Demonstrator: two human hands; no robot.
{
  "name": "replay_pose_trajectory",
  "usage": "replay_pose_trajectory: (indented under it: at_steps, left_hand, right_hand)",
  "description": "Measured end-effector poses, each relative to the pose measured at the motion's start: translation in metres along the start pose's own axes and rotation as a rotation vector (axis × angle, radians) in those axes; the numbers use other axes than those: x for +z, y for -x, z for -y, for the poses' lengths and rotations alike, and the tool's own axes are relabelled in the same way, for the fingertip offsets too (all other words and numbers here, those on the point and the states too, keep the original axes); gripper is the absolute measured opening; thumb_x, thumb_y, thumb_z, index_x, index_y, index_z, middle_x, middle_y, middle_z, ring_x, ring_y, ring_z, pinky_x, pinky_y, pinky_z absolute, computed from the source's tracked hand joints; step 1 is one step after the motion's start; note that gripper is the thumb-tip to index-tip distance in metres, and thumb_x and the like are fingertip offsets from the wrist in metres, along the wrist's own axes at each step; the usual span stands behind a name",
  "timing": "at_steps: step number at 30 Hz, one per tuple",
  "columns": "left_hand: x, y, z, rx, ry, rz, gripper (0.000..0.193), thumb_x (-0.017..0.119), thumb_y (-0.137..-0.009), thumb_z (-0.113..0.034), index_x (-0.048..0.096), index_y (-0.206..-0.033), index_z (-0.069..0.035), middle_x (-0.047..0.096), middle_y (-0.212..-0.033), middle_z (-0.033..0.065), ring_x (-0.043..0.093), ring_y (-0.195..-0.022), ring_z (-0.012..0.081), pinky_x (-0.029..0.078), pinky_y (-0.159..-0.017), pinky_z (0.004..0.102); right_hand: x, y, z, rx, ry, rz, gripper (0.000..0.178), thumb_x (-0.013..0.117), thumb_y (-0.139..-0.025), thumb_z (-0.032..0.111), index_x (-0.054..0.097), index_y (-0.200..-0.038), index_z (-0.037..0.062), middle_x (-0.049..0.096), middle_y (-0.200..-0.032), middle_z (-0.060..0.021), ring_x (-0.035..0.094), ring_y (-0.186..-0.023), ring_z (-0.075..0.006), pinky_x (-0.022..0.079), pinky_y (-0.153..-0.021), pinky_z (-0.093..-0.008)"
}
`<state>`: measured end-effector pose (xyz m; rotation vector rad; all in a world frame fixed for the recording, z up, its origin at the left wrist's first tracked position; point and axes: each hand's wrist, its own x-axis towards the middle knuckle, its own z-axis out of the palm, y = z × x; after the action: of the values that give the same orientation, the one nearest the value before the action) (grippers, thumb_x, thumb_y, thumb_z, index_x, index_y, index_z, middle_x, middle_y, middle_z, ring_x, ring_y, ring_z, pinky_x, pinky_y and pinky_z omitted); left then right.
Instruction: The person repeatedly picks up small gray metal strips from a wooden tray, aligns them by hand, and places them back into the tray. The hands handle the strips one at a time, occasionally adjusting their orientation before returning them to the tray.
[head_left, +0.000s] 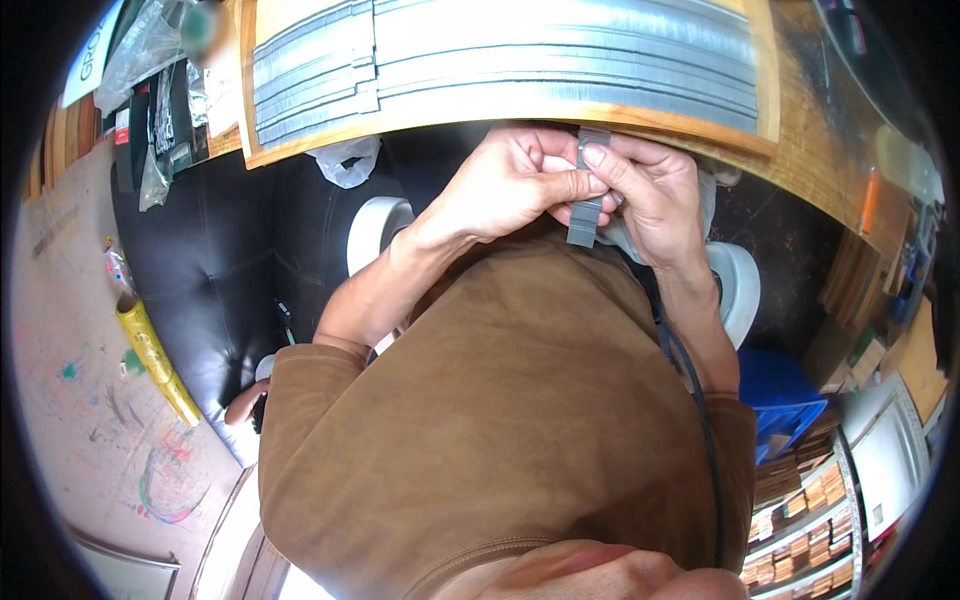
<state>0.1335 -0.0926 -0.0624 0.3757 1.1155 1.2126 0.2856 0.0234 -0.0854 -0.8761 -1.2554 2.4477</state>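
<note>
Just in front of my body, at the table's near edge, both hands meet on a short grey strip (583, 226) marked with crosswise lines. My left hand (505, 185) pinches it from the left, with thumb and fingers closed about its middle. From the other side, my right hand (655, 195) grips its upper part, the thumb lying over the front. Fingers cover the middle of the strip. Beyond my hands is a shallow wooden tray (510, 118) filled with rows of long grey metallic strips (560, 60), with a shorter stack at their left end.
A wooden table (815, 165) carries the tray. Clear plastic bags (155, 60) lie at the far left. Below are a black tufted sofa (205, 250), white chair armrests (735, 290), a yellow roll (155, 355) and a blue crate (785, 405). Shelves of small wooden blocks (815, 530) stand at lower right.
</note>
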Motion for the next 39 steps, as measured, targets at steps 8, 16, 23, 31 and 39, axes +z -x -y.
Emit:
replay_pose_trajectory:
  at_steps: [8, 16, 23, 31, 39]
  left_hand:
    - [0.010, 0.018, 0.020, 0.191, -0.080, -0.001, 0.018, 0.068, -0.099, -0.004, 0.071, -0.114, 0.006, 0.076, -0.094, 0.0098, 0.072, -0.088, 0.0134, 0.058, -0.077, 0.0255]
    - [0.014, 0.023, 0.017, 0.147, -0.007, 0.025, 0.016, 0.068, -0.099, -0.004, 0.072, -0.111, 0.006, 0.076, -0.097, 0.0073, 0.070, -0.088, 0.0113, 0.056, -0.078, 0.0252]
    - [0.022, 0.034, -0.029, 0.949, -0.639, -0.093, 0.007, 0.076, -0.090, -0.005, 0.074, -0.095, 0.000, 0.067, -0.075, 0.0134, 0.066, -0.063, 0.0227, 0.053, -0.059, 0.0319]
    - [-0.038, -0.059, -0.138, 0.831, -0.639, -0.275, 0.019, 0.063, -0.102, -0.012, 0.076, -0.111, -0.001, 0.076, -0.094, 0.0042, 0.068, -0.087, 0.0104, 0.055, -0.082, 0.0275]
    - [-0.055, -0.078, -0.143, 0.647, -0.529, -0.132, 0.017, 0.063, -0.102, -0.010, 0.075, -0.111, -0.002, 0.073, -0.093, 0.0026, 0.064, -0.084, 0.0088, 0.053, -0.076, 0.0259]
  right_hand:
    - [0.010, 0.013, 0.016, 0.001, 0.129, 0.053, 0.016, 0.074, -0.095, 0.006, 0.074, -0.104, -0.0065, 0.065, -0.081, -0.0021, 0.062, -0.067, -0.0071, 0.051, -0.056, -0.0202]
    - [0.010, 0.019, 0.014, -0.026, 0.084, 0.090, 0.013, 0.075, -0.093, 0.003, 0.077, -0.104, -0.0034, 0.064, -0.090, -0.0036, 0.060, -0.071, -0.0064, 0.048, -0.057, -0.0204]
    - [0.045, 0.032, 0.090, -0.672, 0.675, 0.195, 0.023, 0.085, -0.081, 0.004, 0.080, -0.103, 0.0022, 0.066, -0.085, -0.0053, 0.060, -0.074, -0.0100, 0.049, -0.064, -0.0246]
    - [0.078, -0.089, 0.167, -0.912, 0.690, 0.281, 0.009, 0.073, -0.091, 0.002, 0.077, -0.096, -0.0037, 0.076, -0.089, -0.0099, 0.069, -0.076, -0.0131, 0.056, -0.066, -0.0260]
    - [0.064, -0.133, 0.154, -0.929, 0.753, 0.127, 0.009, 0.075, -0.091, 0.004, 0.075, -0.094, -0.0038, 0.074, -0.085, -0.0077, 0.068, -0.076, -0.0114, 0.055, -0.069, -0.0263]
